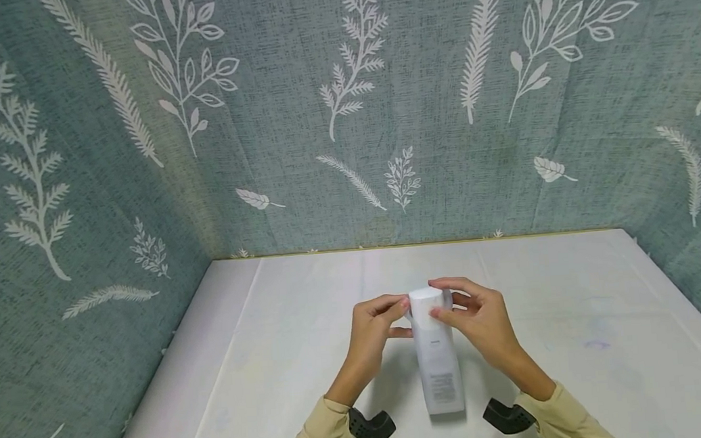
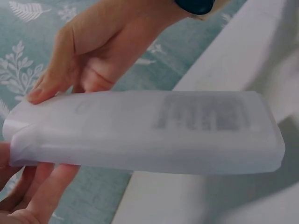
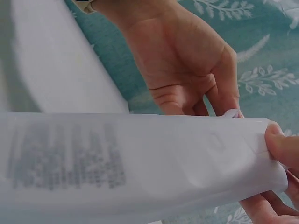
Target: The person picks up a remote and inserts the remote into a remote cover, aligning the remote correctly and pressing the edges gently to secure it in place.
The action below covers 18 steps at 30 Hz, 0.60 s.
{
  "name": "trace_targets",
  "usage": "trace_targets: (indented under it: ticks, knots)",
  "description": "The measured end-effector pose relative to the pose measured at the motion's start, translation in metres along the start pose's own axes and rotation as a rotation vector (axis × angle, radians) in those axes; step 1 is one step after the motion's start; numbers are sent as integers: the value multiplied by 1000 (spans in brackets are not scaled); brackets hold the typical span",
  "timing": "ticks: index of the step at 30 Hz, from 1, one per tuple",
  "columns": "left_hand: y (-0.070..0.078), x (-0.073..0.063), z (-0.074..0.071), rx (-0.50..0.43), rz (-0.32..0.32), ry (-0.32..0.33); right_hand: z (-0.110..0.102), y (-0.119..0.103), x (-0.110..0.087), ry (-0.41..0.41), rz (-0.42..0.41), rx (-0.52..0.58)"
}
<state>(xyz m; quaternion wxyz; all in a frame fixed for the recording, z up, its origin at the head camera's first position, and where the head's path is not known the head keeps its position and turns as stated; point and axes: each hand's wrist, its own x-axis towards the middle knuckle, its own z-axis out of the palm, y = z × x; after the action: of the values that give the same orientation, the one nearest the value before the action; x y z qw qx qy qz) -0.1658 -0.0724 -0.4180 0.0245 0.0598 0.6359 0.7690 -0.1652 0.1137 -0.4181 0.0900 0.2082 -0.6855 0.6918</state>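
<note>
A long white package (image 1: 436,355), boxy with rounded edges and a pale, slightly see-through covering, stands tilted above the table. Blurred grey print (image 3: 65,156) marks its lower part; I cannot read it. My left hand (image 1: 375,327) pinches the covering at the left side of its upper end. At the right side of that end, my right hand (image 1: 478,315) grips it between thumb and fingers. A small loose fold of covering (image 3: 230,113) stands out beside the left fingers in the right wrist view. Some fingertips are hidden behind the package.
A white table (image 1: 299,358) with faint creases and a small purple mark (image 1: 597,344) lies below. Grey-green cloth with white leaf patterns (image 1: 294,114) hangs along the back and both sides. Dark wrist devices (image 1: 372,426) sit at both cuffs.
</note>
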Motion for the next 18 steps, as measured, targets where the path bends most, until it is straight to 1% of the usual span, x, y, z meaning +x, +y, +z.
trace_targets:
  ticks: [6,12,18]
  knots:
    - [-2,0,3,-11,26,61,0,0,0,-1,-10,-2]
    - [-1,1,7,-13,24,145,1,0,1,0,-44,-41]
    - [0,0,9,1,33,174,1,1,2,5,-53,-50]
